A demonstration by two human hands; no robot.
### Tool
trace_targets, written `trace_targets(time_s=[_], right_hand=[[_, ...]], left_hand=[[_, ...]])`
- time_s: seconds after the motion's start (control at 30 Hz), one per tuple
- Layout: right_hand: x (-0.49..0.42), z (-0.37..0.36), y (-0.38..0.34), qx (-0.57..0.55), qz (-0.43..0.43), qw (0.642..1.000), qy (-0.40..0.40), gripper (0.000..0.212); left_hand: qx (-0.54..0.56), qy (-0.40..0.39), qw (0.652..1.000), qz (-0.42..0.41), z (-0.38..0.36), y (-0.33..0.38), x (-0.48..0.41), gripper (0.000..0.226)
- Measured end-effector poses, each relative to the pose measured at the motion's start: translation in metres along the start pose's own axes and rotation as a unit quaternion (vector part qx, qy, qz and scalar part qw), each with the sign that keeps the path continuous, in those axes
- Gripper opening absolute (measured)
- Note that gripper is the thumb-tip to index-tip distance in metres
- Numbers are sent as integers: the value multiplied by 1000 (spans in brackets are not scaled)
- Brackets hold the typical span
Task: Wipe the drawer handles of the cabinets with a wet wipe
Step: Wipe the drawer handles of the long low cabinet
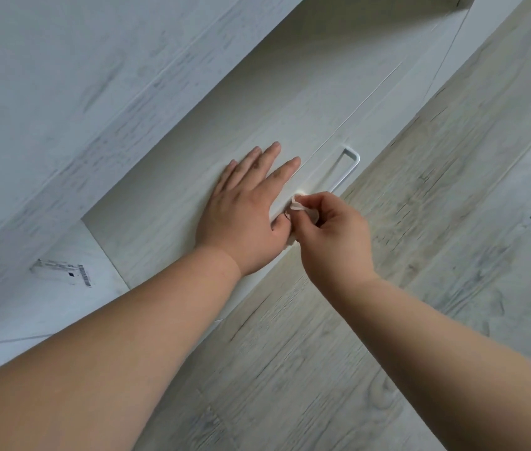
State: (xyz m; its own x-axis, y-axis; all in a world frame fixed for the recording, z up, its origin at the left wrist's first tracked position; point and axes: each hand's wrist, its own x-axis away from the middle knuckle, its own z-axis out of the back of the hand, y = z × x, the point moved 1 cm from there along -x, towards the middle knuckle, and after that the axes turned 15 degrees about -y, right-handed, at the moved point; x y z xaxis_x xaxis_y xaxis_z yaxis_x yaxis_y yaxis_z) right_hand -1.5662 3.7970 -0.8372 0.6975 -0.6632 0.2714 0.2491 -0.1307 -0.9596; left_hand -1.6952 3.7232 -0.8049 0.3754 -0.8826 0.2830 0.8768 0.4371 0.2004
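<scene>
Progress reads as mid-task: the wet wipe (300,206) sits bunched against the near end of the drawer handle (348,173), so I judge this handle is the one being worked. The handle's far end and corner show no wipe on them, and I take them as not yet done. Only this one handle is in view, so I cannot tell whether other cabinet handles are finished. The right grip (332,229) is closed on the wipe, fingers and thumb curled and pinching it at the handle's near end. The left grip (248,209) is open, fingers straight and spread, palm pressed flat on the drawer front (192,177) just beside the handle. It holds nothing, and it looks to be bracing the drawer. A barcode sticker (62,271) lies well away from the handle, past the left wrist.
</scene>
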Motion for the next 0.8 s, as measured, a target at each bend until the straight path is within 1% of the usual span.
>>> trace_targets(time_s=[0.13,0.2,0.3,0.37,0.47,0.53,0.6,0.7,0.8], right_hand=[[0,15,1,3,20,1000,12,7],[1,8,1,-6,16,1000,-1,8],[2,-3,6,15,9,999,-27,8],[2,1,7,20,19,999,-33,8],[4,12,2,20,37,998,-43,20],[5,16,-1,25,38,998,-49,24],[5,21,-1,37,32,998,-44,20],[-2,39,-3,65,29,997,-9,9],[-22,62,-8,112,24,993,5,12]], left_hand=[[-3,3,1000,2,0,-1,0,76],[6,10,1000,0,-1,-1,1,75],[8,22,1000,0,-2,0,1,75],[-1,28,1000,1,-3,-1,1,74],[-15,26,1000,0,-3,-2,1,74],[-18,21,1000,0,-3,-2,1,75],[-20,18,1000,3,-2,-1,1,76],[-23,12,1000,9,-2,0,1,77],[-20,9,1000,11,-1,1,1,76]])
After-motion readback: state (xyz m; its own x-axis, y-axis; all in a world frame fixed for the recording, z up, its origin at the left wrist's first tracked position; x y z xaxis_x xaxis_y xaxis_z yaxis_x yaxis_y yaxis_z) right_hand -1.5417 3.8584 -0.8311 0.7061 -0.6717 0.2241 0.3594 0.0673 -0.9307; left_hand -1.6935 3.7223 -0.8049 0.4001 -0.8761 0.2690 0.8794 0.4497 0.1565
